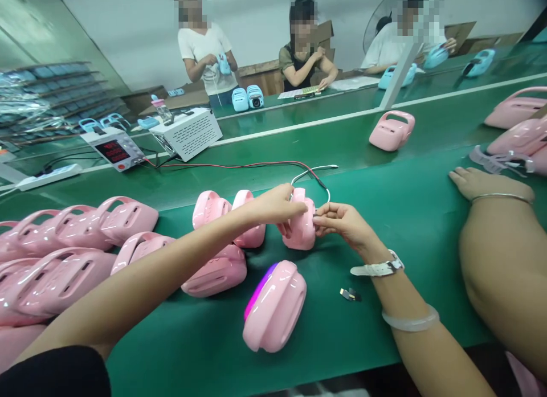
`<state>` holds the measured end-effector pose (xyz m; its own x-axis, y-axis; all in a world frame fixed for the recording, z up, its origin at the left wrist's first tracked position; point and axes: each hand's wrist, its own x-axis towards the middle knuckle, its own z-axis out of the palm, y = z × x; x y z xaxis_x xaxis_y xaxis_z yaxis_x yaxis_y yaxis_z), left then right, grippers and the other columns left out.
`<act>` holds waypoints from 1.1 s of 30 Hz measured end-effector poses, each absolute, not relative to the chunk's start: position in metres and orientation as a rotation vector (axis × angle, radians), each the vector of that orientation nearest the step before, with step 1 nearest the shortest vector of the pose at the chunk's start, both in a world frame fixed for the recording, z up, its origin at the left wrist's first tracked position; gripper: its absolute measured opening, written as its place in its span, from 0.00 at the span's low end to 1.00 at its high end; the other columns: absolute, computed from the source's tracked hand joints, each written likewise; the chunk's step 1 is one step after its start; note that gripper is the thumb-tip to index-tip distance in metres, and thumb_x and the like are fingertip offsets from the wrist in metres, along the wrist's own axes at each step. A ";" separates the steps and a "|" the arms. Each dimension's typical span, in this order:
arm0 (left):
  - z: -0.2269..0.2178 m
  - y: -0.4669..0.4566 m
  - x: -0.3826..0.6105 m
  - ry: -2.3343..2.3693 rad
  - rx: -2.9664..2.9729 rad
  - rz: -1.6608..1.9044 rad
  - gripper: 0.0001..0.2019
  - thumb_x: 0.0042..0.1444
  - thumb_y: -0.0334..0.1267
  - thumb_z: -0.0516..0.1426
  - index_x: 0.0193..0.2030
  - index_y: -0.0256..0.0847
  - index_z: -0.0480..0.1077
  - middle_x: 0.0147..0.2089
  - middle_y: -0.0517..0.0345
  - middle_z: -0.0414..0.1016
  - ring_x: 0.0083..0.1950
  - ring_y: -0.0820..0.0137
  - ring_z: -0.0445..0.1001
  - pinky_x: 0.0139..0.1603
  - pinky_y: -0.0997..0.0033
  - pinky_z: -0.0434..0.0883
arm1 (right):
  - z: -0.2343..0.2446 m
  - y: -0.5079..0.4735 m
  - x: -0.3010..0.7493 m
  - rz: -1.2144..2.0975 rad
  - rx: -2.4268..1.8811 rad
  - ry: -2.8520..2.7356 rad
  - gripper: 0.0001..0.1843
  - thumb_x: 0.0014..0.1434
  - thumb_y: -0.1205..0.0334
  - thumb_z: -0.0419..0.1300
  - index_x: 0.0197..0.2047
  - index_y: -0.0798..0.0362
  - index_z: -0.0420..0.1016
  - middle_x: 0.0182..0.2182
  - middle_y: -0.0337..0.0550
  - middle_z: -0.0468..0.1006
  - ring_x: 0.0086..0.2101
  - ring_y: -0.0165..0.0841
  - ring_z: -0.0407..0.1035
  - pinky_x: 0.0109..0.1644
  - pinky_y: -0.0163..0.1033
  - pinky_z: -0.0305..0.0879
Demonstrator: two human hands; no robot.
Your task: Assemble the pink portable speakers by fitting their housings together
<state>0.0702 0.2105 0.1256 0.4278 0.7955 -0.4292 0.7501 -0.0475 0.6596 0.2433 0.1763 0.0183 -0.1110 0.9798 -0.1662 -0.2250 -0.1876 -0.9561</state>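
Observation:
A pink plastic case with a carrying handle [304,229] stands on the green mat, and my left hand [280,206] is closed around its upper left side. My right hand [339,220] pinches at the right side of this case. A thin cable [329,193] loops down to those fingertips; its plug is mostly hidden by them. Closer to me lies another pink case [277,308], tilted, with a glowing purple face on its left. A small dark piece with a metal tip [350,295] rests on the mat below my right wrist.
Several pink cases [81,226] crowd the left. A power supply with a red display [115,152] feeds red and black wires across the bench. Another person's arm [499,243] rests at right. Across the bench, several people sit or stand near blue cases [255,97].

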 end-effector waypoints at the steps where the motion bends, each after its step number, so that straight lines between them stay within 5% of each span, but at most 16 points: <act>1: 0.127 0.215 0.070 1.334 1.819 0.073 0.19 0.60 0.35 0.50 0.57 0.31 0.64 0.28 0.54 0.75 0.27 0.64 0.79 0.29 0.70 0.75 | 0.017 0.177 0.245 1.478 -1.108 -1.018 0.24 0.27 0.53 0.80 0.25 0.55 0.76 0.19 0.38 0.77 0.20 0.28 0.70 0.27 0.35 0.67; 4: 0.132 0.230 0.068 1.386 1.924 -0.038 0.19 0.58 0.31 0.51 0.57 0.33 0.68 0.43 0.46 0.78 0.34 0.63 0.81 0.36 0.67 0.78 | 0.012 0.182 0.244 1.397 -1.075 -1.046 0.23 0.26 0.55 0.81 0.21 0.55 0.74 0.22 0.36 0.76 0.22 0.25 0.66 0.26 0.32 0.62; 8: 0.130 0.247 0.064 1.104 1.759 -0.299 0.33 0.49 0.34 0.60 0.65 0.40 0.61 0.57 0.47 0.74 0.45 0.61 0.81 0.46 0.62 0.79 | 0.005 0.187 0.240 1.374 -1.017 -1.077 0.25 0.26 0.52 0.80 0.19 0.54 0.70 0.23 0.35 0.74 0.24 0.27 0.65 0.26 0.33 0.60; 14: 0.118 0.257 0.058 1.010 1.637 -0.288 0.40 0.43 0.33 0.63 0.66 0.47 0.58 0.50 0.55 0.78 0.48 0.61 0.80 0.52 0.57 0.78 | 0.004 0.189 0.243 1.383 -0.978 -1.135 0.24 0.29 0.49 0.80 0.21 0.54 0.74 0.25 0.37 0.76 0.25 0.28 0.66 0.29 0.35 0.63; 33: 0.111 0.261 0.054 0.976 1.561 -0.202 0.32 0.46 0.34 0.63 0.61 0.43 0.67 0.47 0.54 0.80 0.37 0.66 0.80 0.45 0.64 0.78 | 0.000 0.190 0.252 1.639 -1.005 -0.930 0.22 0.28 0.56 0.81 0.21 0.54 0.74 0.21 0.34 0.76 0.24 0.27 0.72 0.34 0.35 0.70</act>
